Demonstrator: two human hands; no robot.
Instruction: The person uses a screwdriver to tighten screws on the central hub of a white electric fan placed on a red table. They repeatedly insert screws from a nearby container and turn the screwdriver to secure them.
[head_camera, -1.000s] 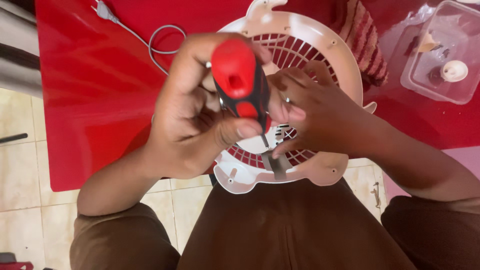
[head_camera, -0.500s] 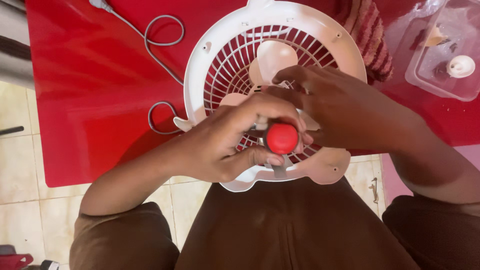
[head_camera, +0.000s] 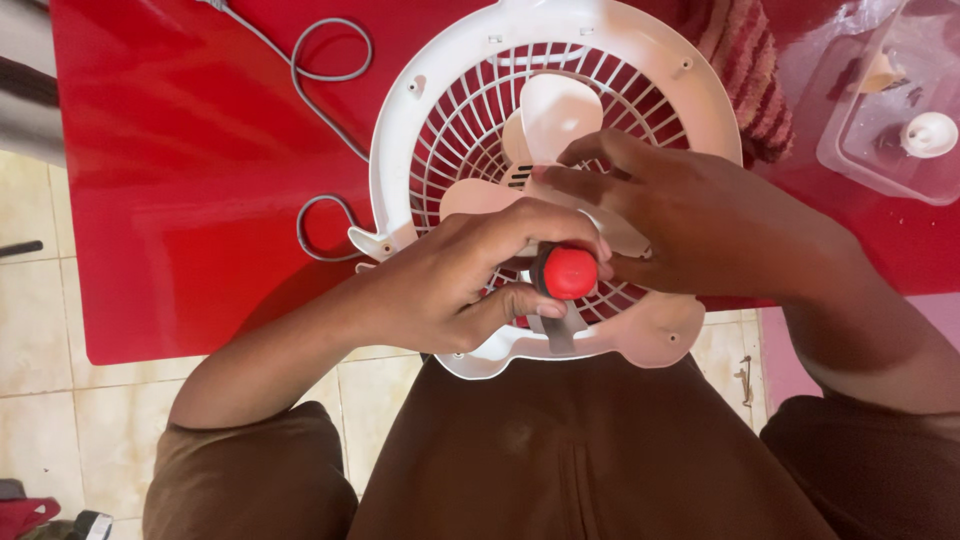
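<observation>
Two hands on a white fan housing (head_camera: 440, 90) lying on the red table (head_camera: 180, 200), head view. Left hand (head_camera: 450, 290) fisted around red-handled screwdriver (head_camera: 568, 272), standing upright over the grille (head_camera: 470, 130). Right hand (head_camera: 700, 225) fingers spread, pressing on the fan blades (head_camera: 555, 110). Grey cord (head_camera: 320, 75) left, clear plastic container (head_camera: 890, 120) far right.

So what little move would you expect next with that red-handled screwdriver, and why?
Probably a twist of the screwdriver. The left hand grips its red handle, held about upright over the middle of the white fan, while the right hand rests on the blades, seemingly steadying them. The tip is hidden, so whether it sits in a screw cannot be told.
</observation>
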